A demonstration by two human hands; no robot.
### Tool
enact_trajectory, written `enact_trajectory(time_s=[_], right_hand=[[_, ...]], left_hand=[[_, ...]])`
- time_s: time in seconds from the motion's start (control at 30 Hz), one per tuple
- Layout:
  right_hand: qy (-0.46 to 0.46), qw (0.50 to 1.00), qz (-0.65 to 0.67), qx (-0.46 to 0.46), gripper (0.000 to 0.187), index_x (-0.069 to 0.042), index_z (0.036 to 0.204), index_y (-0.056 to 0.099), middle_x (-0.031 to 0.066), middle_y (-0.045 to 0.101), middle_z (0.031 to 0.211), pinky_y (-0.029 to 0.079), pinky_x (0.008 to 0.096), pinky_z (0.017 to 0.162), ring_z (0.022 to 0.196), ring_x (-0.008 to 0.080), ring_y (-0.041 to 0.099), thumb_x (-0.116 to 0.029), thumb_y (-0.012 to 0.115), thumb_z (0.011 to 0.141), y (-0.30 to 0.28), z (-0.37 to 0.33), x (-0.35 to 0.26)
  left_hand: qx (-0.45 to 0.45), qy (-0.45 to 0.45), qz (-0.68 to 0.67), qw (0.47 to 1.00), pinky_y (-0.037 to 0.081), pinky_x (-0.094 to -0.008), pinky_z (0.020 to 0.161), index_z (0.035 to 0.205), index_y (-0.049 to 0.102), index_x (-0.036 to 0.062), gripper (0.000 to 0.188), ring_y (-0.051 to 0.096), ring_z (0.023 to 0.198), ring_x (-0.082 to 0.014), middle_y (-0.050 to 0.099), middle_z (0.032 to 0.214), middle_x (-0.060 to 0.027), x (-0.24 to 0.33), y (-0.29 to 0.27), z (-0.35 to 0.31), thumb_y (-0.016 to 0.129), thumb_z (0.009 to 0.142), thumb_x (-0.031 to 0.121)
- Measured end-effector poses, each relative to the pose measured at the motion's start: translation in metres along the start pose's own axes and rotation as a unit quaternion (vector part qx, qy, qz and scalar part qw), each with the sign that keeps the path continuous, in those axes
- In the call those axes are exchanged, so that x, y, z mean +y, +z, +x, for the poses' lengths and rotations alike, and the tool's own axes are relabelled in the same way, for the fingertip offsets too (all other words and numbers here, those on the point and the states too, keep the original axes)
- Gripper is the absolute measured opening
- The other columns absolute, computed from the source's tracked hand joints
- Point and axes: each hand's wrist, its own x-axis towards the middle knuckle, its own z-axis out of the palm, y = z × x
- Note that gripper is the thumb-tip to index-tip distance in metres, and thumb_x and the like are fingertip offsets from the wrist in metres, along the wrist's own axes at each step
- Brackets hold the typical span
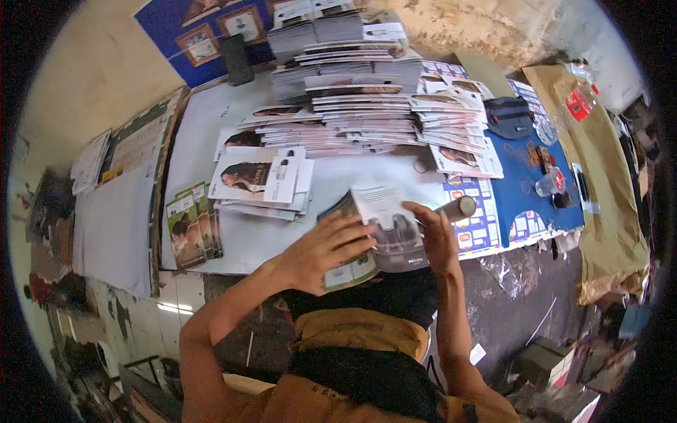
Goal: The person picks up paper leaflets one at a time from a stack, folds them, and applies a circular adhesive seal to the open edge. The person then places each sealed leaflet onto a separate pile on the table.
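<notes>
An unfolded leaflet, with a white and grey panel on its right and a green-edged panel on its left, is at the table's front edge in front of me. Across the left panel lies my left hand, its fingers stretched out and slightly apart. My right hand grips the leaflet's right edge, with the index finger bent over near the top. Just beyond it is a small brown cylinder. Several green leaflets are fanned out at the left, near a pile of white leaflets.
Tall stacks of printed leaflets fill the back of the white table. To the right, a dark pouch, a plastic cup and rubber bands lie on blue sheets. A red-labelled bottle lies on brown paper.
</notes>
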Motion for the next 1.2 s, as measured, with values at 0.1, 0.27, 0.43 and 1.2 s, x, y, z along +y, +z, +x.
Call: enact_trajectory(time_s=[0.1,0.27,0.43,1.2], right_hand=[[0.048,0.986,-0.136,0.084,0.066,0.0,0.15,0.039,0.0181,0.063,0.128,0.05,0.0325,0.094,0.113,0.0233,0.063,-0.02,0.069,0.095,0.026,-0.01,-0.001],[0.079,0.95,-0.292,0.082,0.034,0.008,0.124,0.06,0.0126,0.071,0.107,0.05,0.0306,0.088,0.098,0.0163,0.064,-0.009,0.067,0.095,0.012,-0.014,0.01],[-0.027,0.905,-0.411,0.107,0.026,0.006,0.118,0.064,0.0143,0.072,0.095,0.051,0.0309,0.081,0.088,0.0153,0.064,-0.011,0.061,0.098,0.016,0.002,-0.002],[-0.1,0.901,-0.423,0.006,0.065,0.001,0.156,0.027,0.0214,0.029,0.162,0.022,0.0448,0.121,0.148,0.0357,0.03,-0.034,0.045,0.105,0.039,0.009,0.029]], left_hand=[[-0.074,-0.054,0.062,0.994,0.016,-0.0609,0.123,0.157,0.033,0.0156,0.097,0.016,0.152,-0.0402,0.021,0.165,-0.0149,-0.008,0.022,-0.01,0.079,0.075,0.041],[-0.057,-0.092,0.053,0.993,0.012,-0.0595,0.123,0.156,0.032,0.0095,0.114,0.016,0.151,-0.0417,0.02,0.164,-0.0184,-0.006,0.032,-0.007,0.071,0.072,0.076],[0.003,-0.122,0.123,0.985,0.016,-0.0607,0.121,0.147,0.044,0.0003,0.094,0.029,0.147,-0.0369,0.039,0.156,-0.0147,-0.02,0.054,0.013,0.051,0.089,0.075],[0.076,-0.352,0.175,0.916,0.023,-0.0609,0.118,0.147,0.044,0.0028,0.086,0.028,0.145,-0.0447,0.036,0.154,-0.0201,-0.004,0.073,0.013,0.073,0.08,0.047]])
